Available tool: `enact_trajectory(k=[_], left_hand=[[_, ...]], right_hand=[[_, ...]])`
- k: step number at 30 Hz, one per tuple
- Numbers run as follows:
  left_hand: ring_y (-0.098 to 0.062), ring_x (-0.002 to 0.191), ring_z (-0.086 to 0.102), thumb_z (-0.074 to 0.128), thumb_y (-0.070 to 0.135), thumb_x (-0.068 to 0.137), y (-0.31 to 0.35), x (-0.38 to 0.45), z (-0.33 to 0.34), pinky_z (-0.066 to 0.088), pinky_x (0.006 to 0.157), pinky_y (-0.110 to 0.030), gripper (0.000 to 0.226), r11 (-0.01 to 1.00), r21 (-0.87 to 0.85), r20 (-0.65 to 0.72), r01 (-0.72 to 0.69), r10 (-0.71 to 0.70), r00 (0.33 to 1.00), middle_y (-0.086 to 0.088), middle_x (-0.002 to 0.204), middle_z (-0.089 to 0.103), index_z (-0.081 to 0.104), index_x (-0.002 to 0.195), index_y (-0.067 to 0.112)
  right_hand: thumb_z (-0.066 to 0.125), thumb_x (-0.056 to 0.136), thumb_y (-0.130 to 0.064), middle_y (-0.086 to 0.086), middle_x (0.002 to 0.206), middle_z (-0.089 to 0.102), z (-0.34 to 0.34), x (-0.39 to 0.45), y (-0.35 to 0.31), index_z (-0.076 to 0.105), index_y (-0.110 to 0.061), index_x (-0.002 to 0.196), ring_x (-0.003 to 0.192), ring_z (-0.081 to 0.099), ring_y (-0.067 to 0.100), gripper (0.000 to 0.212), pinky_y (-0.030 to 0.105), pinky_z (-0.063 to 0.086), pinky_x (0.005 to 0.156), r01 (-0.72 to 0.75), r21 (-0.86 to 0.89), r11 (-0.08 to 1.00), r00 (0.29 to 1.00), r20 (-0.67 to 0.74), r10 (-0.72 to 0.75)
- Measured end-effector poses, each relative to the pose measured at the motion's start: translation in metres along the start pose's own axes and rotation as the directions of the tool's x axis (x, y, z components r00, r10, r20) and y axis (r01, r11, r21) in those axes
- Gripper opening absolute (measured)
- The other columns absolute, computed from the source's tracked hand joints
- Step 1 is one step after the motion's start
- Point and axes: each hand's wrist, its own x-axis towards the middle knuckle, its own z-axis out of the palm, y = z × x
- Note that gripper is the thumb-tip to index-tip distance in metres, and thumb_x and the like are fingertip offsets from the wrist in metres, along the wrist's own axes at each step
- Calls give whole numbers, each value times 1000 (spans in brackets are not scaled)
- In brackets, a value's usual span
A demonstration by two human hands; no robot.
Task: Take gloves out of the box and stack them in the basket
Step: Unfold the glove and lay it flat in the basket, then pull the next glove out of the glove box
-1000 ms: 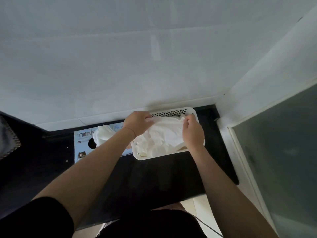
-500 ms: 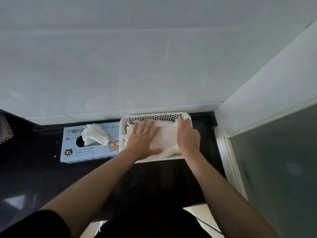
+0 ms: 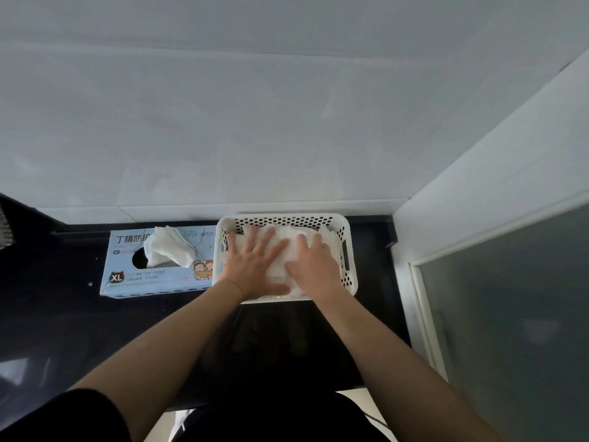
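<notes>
A white perforated basket [image 3: 349, 247] stands on the black counter against the back wall. White gloves [image 3: 283, 247] lie piled inside it. My left hand [image 3: 256, 266] lies flat on the pile with its fingers spread. My right hand [image 3: 314, 264] presses flat on the pile beside it. Left of the basket lies a light blue glove box [image 3: 127, 269] marked XL, touching the basket's side. One white glove [image 3: 169, 247] sticks up out of the box's opening.
The black counter [image 3: 63, 330] runs to the left and towards me. A white wall rises right behind the basket. A white post and a frosted glass panel [image 3: 510, 314] close off the right side.
Both hands held a glove over the basket a second ago. They have since laid it down and now lie flat on the pile, the right hand more spread than before.
</notes>
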Motion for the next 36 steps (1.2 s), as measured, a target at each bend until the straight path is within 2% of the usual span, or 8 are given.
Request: enact_trajectory(k=[6, 17, 19, 22, 24, 26, 31, 36], left_hand=[[-37, 148, -18, 22, 96, 60, -5, 2, 4, -7, 110, -71, 111, 999, 28, 10, -23, 23, 1000, 5, 162, -22, -18, 150, 45], [-35, 146, -25, 31, 94, 69, -7, 5, 3, -6, 112, -68, 111, 998, -8, 117, -70, 70, 991, 3, 159, -31, -27, 148, 42], [-34, 148, -20, 27, 94, 70, -8, -2, -5, -6, 114, -67, 108, 997, -13, 61, -81, 82, 995, 4, 161, -25, -21, 150, 41], [-31, 151, 1, 26, 83, 80, -15, -20, -26, 0, 119, -59, 90, 985, -92, -183, -146, 127, 975, 2, 165, 5, 9, 155, 35], [-30, 147, 23, 36, 70, 85, -29, -34, -34, 12, 119, -54, 76, 970, -138, -428, -198, 122, 896, -2, 156, 32, 34, 149, 28], [-30, 142, 33, 43, 64, 84, -58, -47, -34, 19, 117, -53, 71, 970, -173, -535, -172, 55, 843, -4, 149, 43, 42, 143, 24], [-31, 149, 15, 44, 76, 78, -139, -78, -17, 11, 120, -55, 94, 983, -172, -290, 61, -109, 951, -5, 161, 20, 21, 153, 24], [-32, 150, 4, 57, 71, 74, -194, -109, -5, 7, 120, -55, 106, 966, -195, -166, 169, -203, 965, -3, 163, 8, 5, 155, 28]], right_hand=[[66, 81, -60, 16, 143, 24, 10, 14, 15, 22, -18, 146, 128, 37, 35, 89, 42, 45, 95, -219, 125, 968, 968, 151, 200], [70, 79, -58, 15, 146, 22, 4, 11, 15, 20, -18, 148, 131, 37, 35, 94, 41, 43, 97, -286, 168, 943, 943, 224, 246], [64, 87, -50, 15, 148, 23, -4, 8, 5, 22, -15, 148, 128, 42, 33, 82, 39, 45, 93, -276, 122, 953, 949, 190, 250], [54, 94, -36, 15, 137, 41, -20, 6, -19, 39, -11, 137, 107, 56, 27, 52, 35, 49, 78, -253, 171, 952, 963, -49, 265], [52, 95, -27, 9, 117, 51, -29, 6, -42, 50, -9, 118, 86, 57, 22, 30, 31, 44, 65, -189, 290, 938, 943, -212, 255], [52, 96, -23, 4, 103, 51, -31, 7, -73, 53, -10, 105, 76, 55, 20, 16, 30, 41, 61, -115, 353, 929, 941, -261, 215], [54, 95, -20, -3, 85, 54, -8, 9, -147, 58, -13, 90, 70, 50, 14, 9, 28, 38, 61, 62, 348, 936, 988, -156, -7], [63, 90, -32, -2, 97, 51, 23, 12, -205, 58, -16, 102, 82, 54, 19, 22, 30, 39, 65, 31, 292, 956, 999, 5, -34]])
